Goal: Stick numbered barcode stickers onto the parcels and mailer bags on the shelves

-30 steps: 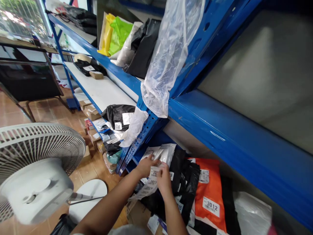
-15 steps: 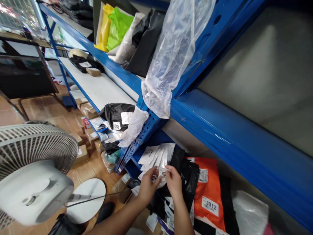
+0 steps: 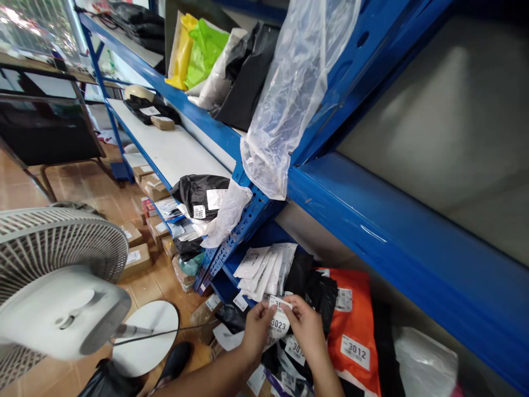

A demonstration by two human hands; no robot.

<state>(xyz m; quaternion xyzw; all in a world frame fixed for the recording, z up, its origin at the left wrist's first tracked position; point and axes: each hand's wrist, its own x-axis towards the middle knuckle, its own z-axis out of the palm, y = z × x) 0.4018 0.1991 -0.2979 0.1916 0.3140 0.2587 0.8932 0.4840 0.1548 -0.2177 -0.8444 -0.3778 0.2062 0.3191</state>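
Note:
Both my hands meet low in the middle of the view, at the bottom shelf of a blue rack. My left hand (image 3: pixel 257 326) pinches the left edge of a white parcel (image 3: pixel 278 322) whose label reads 3023. My right hand (image 3: pixel 306 326) grips its right edge. Just behind the parcel stands a row of white mailers (image 3: pixel 264 267), leaning upright. Black bags (image 3: pixel 316 286) and an orange bag (image 3: pixel 356 325) labelled 3012 lie to the right.
A white fan (image 3: pixel 58 286) stands close on the left over a round base (image 3: pixel 145 336). The blue beam (image 3: pixel 397 237) overhangs the low shelf. A clear plastic bag (image 3: pixel 289 94) hangs from the upper shelf. Cardboard boxes (image 3: pixel 136 256) sit on the tiled floor.
My hands have drawn back toward me and lower, away from the row of white mailers, bringing a white parcel out. Its 3023 label now faces me.

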